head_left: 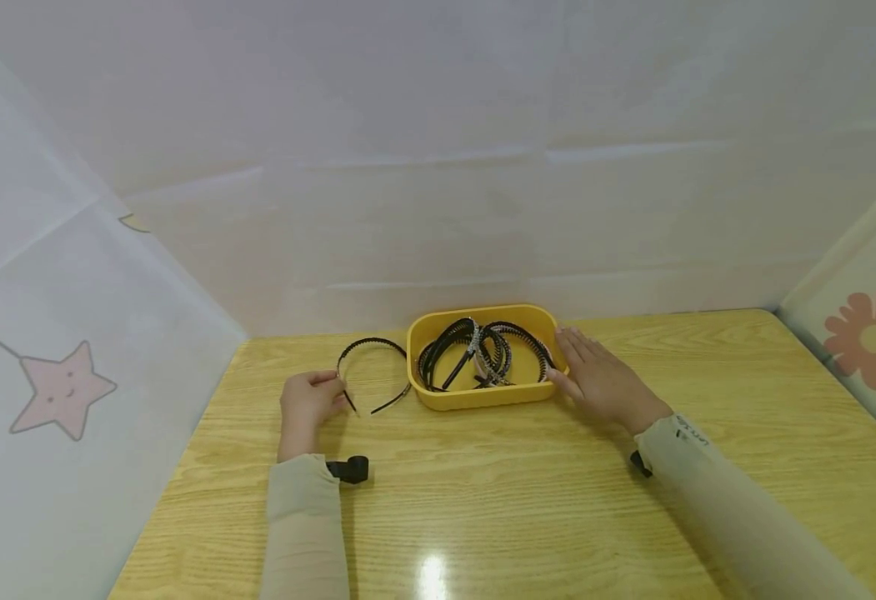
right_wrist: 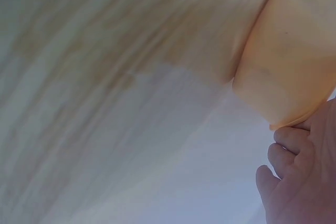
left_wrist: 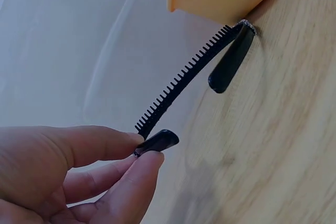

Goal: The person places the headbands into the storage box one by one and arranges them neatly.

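Observation:
A thin black toothed headband [head_left: 373, 341] is pinched near one end between the thumb and fingers of my left hand [head_left: 310, 404]. In the left wrist view the headband [left_wrist: 184, 80] stands tilted, its far side close to the bin and the table, its teeth facing up. Left of the yellow bin [head_left: 475, 400], it overlaps the bin's edge in the head view. Several black headbands [head_left: 448, 342] lie inside the bin, some with sparkly trim. My right hand [head_left: 603, 379] rests against the bin's right end, fingers fairly straight along the rim and thumb at the front corner.
The bin stands near the back edge of the wood-grain table [head_left: 483, 492], close to a pale cloth backdrop [head_left: 438, 208]. Cloth panels with a star [head_left: 62, 387] and a flower [head_left: 874, 337] flank the table. A black wrist-camera mount [head_left: 351, 469] juts from my left sleeve.

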Available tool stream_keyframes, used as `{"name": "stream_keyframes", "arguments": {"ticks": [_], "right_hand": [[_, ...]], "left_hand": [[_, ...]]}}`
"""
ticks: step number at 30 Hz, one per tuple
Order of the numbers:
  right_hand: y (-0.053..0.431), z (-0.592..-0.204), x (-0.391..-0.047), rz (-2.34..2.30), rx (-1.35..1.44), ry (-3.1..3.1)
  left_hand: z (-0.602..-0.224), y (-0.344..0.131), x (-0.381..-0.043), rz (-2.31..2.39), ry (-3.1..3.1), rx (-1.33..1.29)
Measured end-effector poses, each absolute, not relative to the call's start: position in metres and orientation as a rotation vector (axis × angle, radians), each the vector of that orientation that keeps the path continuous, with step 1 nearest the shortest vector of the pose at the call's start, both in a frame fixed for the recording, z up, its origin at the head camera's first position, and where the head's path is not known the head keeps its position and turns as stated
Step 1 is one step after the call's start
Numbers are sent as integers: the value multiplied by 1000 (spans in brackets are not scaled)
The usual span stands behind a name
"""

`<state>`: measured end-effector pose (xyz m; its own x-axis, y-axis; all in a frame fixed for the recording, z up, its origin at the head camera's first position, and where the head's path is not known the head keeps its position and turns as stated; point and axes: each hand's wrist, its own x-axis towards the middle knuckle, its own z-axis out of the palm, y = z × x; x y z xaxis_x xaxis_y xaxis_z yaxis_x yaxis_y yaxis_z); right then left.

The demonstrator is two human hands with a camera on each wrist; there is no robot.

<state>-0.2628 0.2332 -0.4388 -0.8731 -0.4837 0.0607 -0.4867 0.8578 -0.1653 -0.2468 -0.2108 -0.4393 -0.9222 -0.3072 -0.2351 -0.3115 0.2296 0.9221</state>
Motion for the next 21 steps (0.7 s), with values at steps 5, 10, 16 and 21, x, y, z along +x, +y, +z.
{"name": "stream_keyframes", "arguments": {"ticks": [5, 10, 16, 21], "right_hand": [[233, -439, -262, 265, 792, -3008], [233, -439, -261, 260, 791, -2991], [233, -439, -259, 258, 797, -2961], [233, -438, -260, 240, 799, -2984]], "left_hand": [[-437, -212, -246, 1882, 2515, -614], [-433, -211, -247, 1881, 2601, -611], [-424, -206, -246, 1832, 2744, -602], [-416, -203, -244, 1862, 2813, -597]]}}
